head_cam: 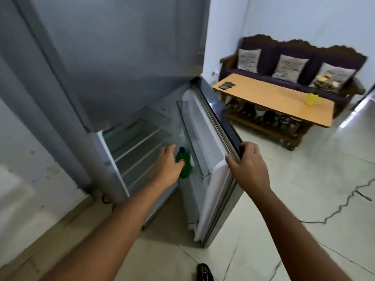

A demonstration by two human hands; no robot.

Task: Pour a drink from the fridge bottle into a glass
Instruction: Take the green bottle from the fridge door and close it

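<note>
Head view: the fridge (105, 78) stood with its lower door (205, 126) swung wide. The right hand (248, 166) was clamped on the door's edge. The left hand (168, 169) reached in, fingers spread, touching the green bottle (185, 165) upright in the door shelf. No glass seen.

The open fridge door (205, 151) has a door shelf (199, 169) carrying the green bottle (185, 166), upright, between the left hand (169, 167) and right hand (248, 165)
</note>
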